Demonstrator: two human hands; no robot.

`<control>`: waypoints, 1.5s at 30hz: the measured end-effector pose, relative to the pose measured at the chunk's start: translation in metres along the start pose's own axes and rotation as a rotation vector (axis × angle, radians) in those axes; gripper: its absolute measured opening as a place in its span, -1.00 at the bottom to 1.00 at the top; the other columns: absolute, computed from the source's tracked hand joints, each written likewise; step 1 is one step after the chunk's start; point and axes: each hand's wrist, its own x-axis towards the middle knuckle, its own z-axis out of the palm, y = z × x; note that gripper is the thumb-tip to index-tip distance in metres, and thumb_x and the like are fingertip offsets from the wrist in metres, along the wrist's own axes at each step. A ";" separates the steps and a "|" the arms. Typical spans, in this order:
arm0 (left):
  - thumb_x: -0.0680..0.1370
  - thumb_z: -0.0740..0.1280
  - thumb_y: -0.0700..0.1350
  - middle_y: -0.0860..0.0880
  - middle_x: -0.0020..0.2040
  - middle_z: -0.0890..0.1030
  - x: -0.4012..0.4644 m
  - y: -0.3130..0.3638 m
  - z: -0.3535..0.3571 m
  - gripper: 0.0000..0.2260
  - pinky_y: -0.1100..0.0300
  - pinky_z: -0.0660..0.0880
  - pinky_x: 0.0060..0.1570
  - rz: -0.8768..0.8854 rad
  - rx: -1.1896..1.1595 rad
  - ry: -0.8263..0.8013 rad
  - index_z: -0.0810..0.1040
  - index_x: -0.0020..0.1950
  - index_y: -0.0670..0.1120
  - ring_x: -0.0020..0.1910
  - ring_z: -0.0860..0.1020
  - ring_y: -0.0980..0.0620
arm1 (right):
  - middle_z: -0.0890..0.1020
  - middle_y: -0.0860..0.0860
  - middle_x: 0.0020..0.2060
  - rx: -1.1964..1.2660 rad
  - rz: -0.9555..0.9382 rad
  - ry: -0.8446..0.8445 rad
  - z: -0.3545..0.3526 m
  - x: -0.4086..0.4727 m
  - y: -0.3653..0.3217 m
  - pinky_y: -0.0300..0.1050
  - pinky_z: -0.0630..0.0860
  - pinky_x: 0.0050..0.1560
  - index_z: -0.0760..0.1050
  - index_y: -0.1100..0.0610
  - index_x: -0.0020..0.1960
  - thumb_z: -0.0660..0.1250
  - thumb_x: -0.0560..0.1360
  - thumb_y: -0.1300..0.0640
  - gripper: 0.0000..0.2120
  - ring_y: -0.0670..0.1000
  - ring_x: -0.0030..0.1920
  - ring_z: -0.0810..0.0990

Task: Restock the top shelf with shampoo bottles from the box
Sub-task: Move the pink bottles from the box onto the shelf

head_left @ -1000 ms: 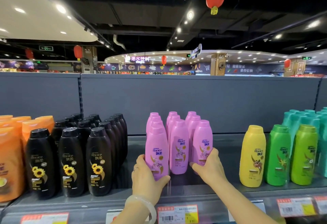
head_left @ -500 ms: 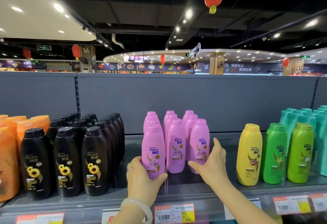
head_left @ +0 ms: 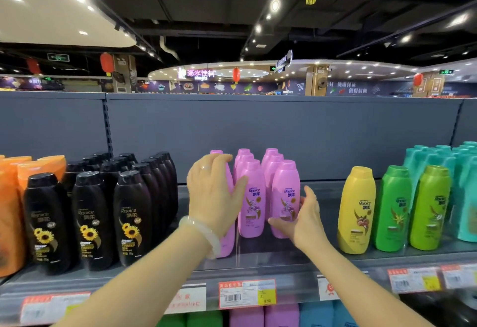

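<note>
Several pink shampoo bottles (head_left: pixel 251 197) stand in three rows on the top shelf (head_left: pixel 271 262), at its middle. My left hand (head_left: pixel 211 195) wraps the front bottle of the left row (head_left: pixel 227 244), fingers curled over its cap and thumb against the middle row's front bottle. That left bottle stands nearer the shelf edge than its neighbours. My right hand (head_left: pixel 302 220) cups the lower right side of the right row's front bottle (head_left: pixel 285 187), thumb across its front and fingers spread beside it. No box is in view.
Black bottles (head_left: pixel 90 213) and orange packs (head_left: pixel 10 210) fill the shelf to the left. A yellow bottle (head_left: pixel 357 210), green bottles (head_left: pixel 395 207) and teal bottles (head_left: pixel 454 166) stand to the right. Bare shelf lies either side of the pink group. Price tags (head_left: pixel 246 293) line the shelf front.
My left hand rose from the base of the left front bottle to its top. My right hand slid lower round the right front bottle. The view moved slightly closer.
</note>
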 end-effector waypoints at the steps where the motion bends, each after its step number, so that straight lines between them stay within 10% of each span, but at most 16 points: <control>1: 0.48 0.36 0.00 -0.10 0.22 0.48 0.010 0.006 0.000 -0.62 0.04 0.24 0.25 0.026 0.099 -0.104 0.47 0.22 -0.14 0.20 0.42 -0.15 | 0.27 0.14 0.36 0.023 0.022 -0.015 0.001 0.000 0.001 0.10 0.39 0.32 -0.05 0.13 0.50 0.62 0.18 0.20 0.13 0.12 0.32 0.39; 5: 0.53 0.23 0.09 -0.08 0.24 0.41 0.043 0.024 0.000 -0.64 0.06 0.27 0.24 0.128 0.505 -0.428 0.41 0.24 -0.08 0.20 0.40 -0.10 | 0.23 0.13 0.37 0.040 0.014 0.015 0.004 -0.009 0.004 0.00 0.41 0.26 -0.03 0.15 0.51 0.60 0.22 0.16 0.08 0.12 0.34 0.36; 10: 0.56 0.21 -0.03 -0.13 0.28 0.40 0.018 0.042 0.001 -0.66 0.12 0.27 0.20 0.208 0.274 -0.375 0.38 0.28 -0.16 0.25 0.35 -0.12 | 0.21 0.00 0.38 -0.013 -0.200 0.166 -0.001 -0.012 -0.003 -0.24 0.26 0.21 0.06 0.09 0.48 0.56 0.27 0.05 -0.04 -0.03 0.36 0.25; 17: 0.59 0.18 -0.17 -0.10 0.54 -0.21 -0.050 0.059 0.054 -0.32 0.17 -0.15 0.46 -0.475 -0.286 -0.371 -0.25 0.50 -0.17 0.53 -0.17 -0.02 | 0.34 0.08 0.33 0.029 0.053 0.036 0.001 0.000 -0.004 0.02 0.55 -0.09 0.06 -0.03 0.47 0.31 0.48 -0.10 -0.33 0.10 0.15 0.50; 21: 0.57 0.21 -0.19 -0.14 0.54 -0.08 -0.067 0.056 0.079 -0.34 0.15 -0.09 0.47 -0.689 -0.320 -0.264 -0.16 0.51 -0.20 0.53 -0.10 -0.06 | 0.32 0.13 0.31 -0.027 0.101 -0.008 0.008 -0.009 0.004 0.03 0.51 0.08 -0.02 0.05 0.48 0.55 0.26 -0.02 0.01 0.14 0.22 0.46; 26: 0.57 0.19 -0.18 -0.18 0.53 0.02 -0.059 0.055 0.100 -0.39 0.05 0.09 0.48 -0.826 -0.265 -0.225 -0.09 0.51 -0.20 0.53 -0.01 -0.09 | 0.48 0.05 0.15 -0.039 0.090 -0.025 0.011 -0.002 0.005 0.12 0.58 0.01 0.07 0.02 0.38 0.44 0.37 -0.05 -0.26 0.09 0.03 0.56; 33: 0.52 0.32 -0.13 -0.20 0.41 0.27 -0.053 0.053 0.114 -0.37 0.02 0.23 0.37 -1.017 -0.238 -0.077 0.08 0.48 -0.20 0.38 0.26 -0.17 | 0.51 -0.05 -0.12 -0.105 0.055 -0.098 -0.001 0.005 0.017 -0.24 0.39 -0.39 0.23 0.01 0.04 0.49 0.29 -0.14 -0.45 -0.08 -0.20 0.52; 45: 0.43 0.43 -0.03 -0.22 0.28 0.45 -0.045 0.042 0.120 -0.36 -0.04 0.36 0.28 -1.121 -0.189 -0.209 0.18 0.35 -0.21 0.27 0.42 -0.22 | 0.55 0.04 0.03 -0.047 0.121 -0.245 -0.013 0.013 0.026 -0.12 0.50 -0.10 0.29 0.10 0.17 0.48 0.38 0.16 -0.52 0.01 -0.01 0.53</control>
